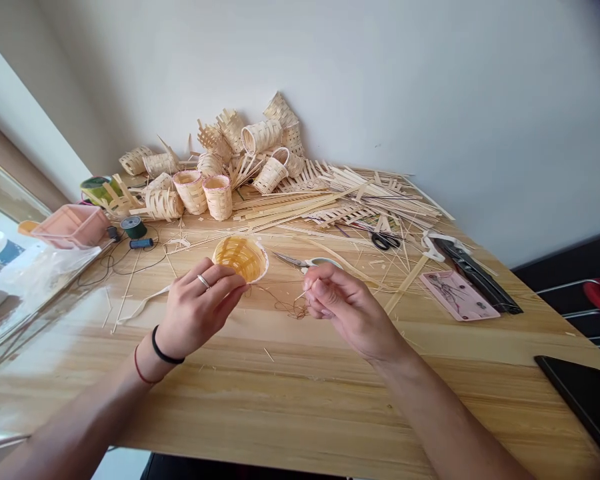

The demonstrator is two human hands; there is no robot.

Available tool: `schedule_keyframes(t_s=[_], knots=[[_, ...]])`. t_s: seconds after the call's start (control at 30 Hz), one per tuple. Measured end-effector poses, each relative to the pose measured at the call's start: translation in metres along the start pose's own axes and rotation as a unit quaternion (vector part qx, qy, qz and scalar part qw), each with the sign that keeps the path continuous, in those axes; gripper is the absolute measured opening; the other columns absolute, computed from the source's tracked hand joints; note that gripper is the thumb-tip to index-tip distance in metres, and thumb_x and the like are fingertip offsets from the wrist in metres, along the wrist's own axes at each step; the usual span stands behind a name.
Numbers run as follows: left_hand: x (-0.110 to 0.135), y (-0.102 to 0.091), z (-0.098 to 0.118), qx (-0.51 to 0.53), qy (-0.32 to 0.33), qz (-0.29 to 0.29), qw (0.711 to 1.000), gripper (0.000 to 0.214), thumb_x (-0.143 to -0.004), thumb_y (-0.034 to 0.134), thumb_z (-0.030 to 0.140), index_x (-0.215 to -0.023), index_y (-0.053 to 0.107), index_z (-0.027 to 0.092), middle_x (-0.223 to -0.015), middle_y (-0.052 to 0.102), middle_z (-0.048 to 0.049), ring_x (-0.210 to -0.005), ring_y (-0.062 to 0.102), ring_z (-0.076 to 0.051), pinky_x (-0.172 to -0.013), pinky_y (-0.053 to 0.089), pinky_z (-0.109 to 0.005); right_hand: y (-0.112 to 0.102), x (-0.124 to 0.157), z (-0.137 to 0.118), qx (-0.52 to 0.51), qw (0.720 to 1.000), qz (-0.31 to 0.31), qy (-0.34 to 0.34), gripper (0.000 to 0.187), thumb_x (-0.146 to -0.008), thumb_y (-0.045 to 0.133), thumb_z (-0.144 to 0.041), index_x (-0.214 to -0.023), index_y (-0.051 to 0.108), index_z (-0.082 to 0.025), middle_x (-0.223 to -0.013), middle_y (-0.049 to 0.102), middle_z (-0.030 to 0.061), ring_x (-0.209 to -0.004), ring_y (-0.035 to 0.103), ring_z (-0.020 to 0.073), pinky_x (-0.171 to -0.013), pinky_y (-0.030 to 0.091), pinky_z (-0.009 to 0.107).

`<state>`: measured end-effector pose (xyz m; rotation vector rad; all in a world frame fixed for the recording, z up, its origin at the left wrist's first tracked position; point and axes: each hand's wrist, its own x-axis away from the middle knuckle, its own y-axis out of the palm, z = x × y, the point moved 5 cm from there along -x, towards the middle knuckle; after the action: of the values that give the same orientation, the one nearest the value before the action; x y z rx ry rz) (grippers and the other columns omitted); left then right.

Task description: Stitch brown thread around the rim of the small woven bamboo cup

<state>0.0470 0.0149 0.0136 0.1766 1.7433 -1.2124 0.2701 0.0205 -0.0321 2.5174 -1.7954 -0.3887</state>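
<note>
My left hand grips a small woven bamboo basket by its near rim, with the basket's open mouth facing me. A ring sits on one finger, and black and red bands circle the wrist. My right hand is pinched shut on a thin needle. A fine brown thread runs from it toward the basket and lies tangled on the wooden table between both hands.
A heap of finished small baskets and loose bamboo strips fills the table's far side. Scissors, a second pair, thread spools, a pink tray, a pink pad, and a dark tablet lie around.
</note>
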Motion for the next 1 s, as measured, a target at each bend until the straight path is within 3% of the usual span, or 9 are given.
schedule_keyframes(t_s=[0.23,0.4,0.63,0.8,0.9,1.0], knots=[[0.005,0.001,-0.024,-0.005,-0.088,0.018,0.996,0.008,-0.095,0.070,0.015,-0.092,0.064,0.020,-0.085,0.071,-0.0006,-0.077,0.063,-0.016,-0.074,0.053,-0.030,-0.002,0.003,-0.011,0.006,0.996,-0.086,0.003,0.022,-0.103,0.066,-0.045,-0.093,0.069,-0.025,-0.091,0.059,0.0005,-0.067,0.044,0.0118,-0.061,0.035,0.029],[0.008,-0.002,-0.039,-0.022,-0.162,0.040,0.986,0.008,-0.097,0.069,0.020,-0.090,0.066,0.020,-0.084,0.070,0.0004,-0.068,0.059,-0.012,-0.064,0.048,-0.026,-0.008,0.005,-0.018,-0.016,0.993,-0.113,0.007,0.028,-0.101,0.069,-0.046,-0.088,0.067,-0.021,-0.072,0.060,-0.0002,-0.060,0.042,0.0123,-0.057,0.031,0.029],[0.009,-0.001,-0.039,-0.007,-0.178,0.041,0.983,0.008,-0.097,0.069,0.024,-0.089,0.069,0.021,-0.085,0.071,0.0001,-0.069,0.061,-0.013,-0.065,0.049,-0.027,-0.032,0.001,-0.032,-0.066,0.997,0.027,-0.022,0.026,-0.093,0.078,-0.044,-0.082,0.068,-0.023,-0.052,0.033,-0.0088,-0.051,0.022,0.0115,-0.054,0.023,0.029],[0.009,0.000,-0.039,0.005,-0.186,0.032,0.982,0.008,-0.097,0.068,0.024,-0.089,0.069,0.021,-0.084,0.071,-0.0002,-0.071,0.062,-0.014,-0.066,0.050,-0.027,-0.051,-0.005,-0.029,0.019,0.989,0.144,-0.017,0.032,-0.084,0.086,-0.050,-0.081,0.069,-0.022,-0.066,0.056,-0.0020,-0.056,0.033,0.0120,-0.054,0.022,0.029],[0.009,-0.001,-0.040,0.008,-0.188,0.031,0.982,0.009,-0.097,0.068,0.024,-0.089,0.069,0.021,-0.085,0.071,-0.0003,-0.072,0.062,-0.014,-0.066,0.050,-0.027,-0.053,-0.007,-0.028,0.039,0.984,0.175,-0.017,0.033,-0.082,0.086,-0.053,-0.085,0.071,-0.024,-0.088,0.071,0.0023,-0.056,0.030,0.0106,-0.053,0.021,0.029],[0.009,0.000,-0.039,0.011,-0.182,0.025,0.983,0.009,-0.098,0.068,0.024,-0.090,0.068,0.021,-0.085,0.071,-0.0002,-0.074,0.062,-0.014,-0.067,0.050,-0.027,-0.051,-0.007,-0.031,-0.011,0.982,0.189,-0.021,0.032,-0.080,0.089,-0.051,-0.085,0.069,-0.026,-0.113,0.075,0.0028,-0.057,0.026,0.0110,-0.052,0.020,0.028]])
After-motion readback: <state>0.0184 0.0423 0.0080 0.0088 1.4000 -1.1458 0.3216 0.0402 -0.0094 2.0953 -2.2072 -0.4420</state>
